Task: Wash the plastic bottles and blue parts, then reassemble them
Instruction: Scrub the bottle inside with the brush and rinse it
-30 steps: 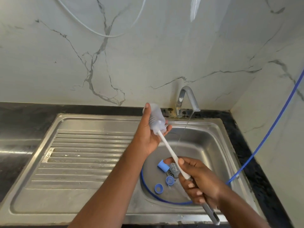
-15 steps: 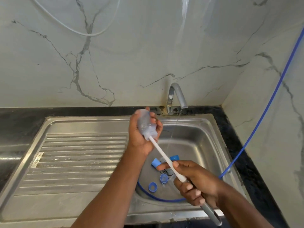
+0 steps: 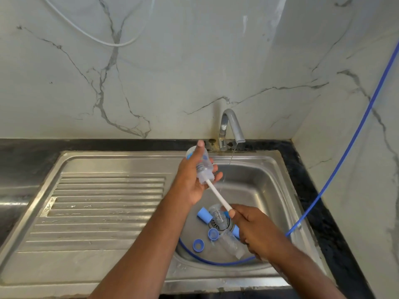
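Here we hold the clear bottle (image 3: 199,164) in our left hand (image 3: 191,184), fingers wrapped round its body and thumb up along the side, with its mouth tipped down toward the basin so the brush (image 3: 218,196) can run straight in and any water can drain back out. Our right hand (image 3: 257,230) is clenched round the brush's white stem, close to the lower end, which seems to give us leverage for pushing and twisting; the bristled head sits inside the bottle, pale and blurred through the wall. The bottle looks like thin, translucent plastic, round and smooth, with a hint of blue print on it. We keep it above the sink (image 3: 269,182), just left of the thin stream falling from the curved metal tap (image 3: 230,128), probably so rinsing needs only a short move. Down in the steel basin, the blue parts wait near the drain: a short tube-like cap (image 3: 204,215), and two small rings (image 3: 206,239) lying open-side up. Another clear bottle (image 3: 232,243) lies on its side beside them, partly under our right wrist. A blue hose (image 3: 345,152) loops along the basin floor. The ribbed drainboard (image 3: 103,212) to the left looks a natural spot for finished pieces.
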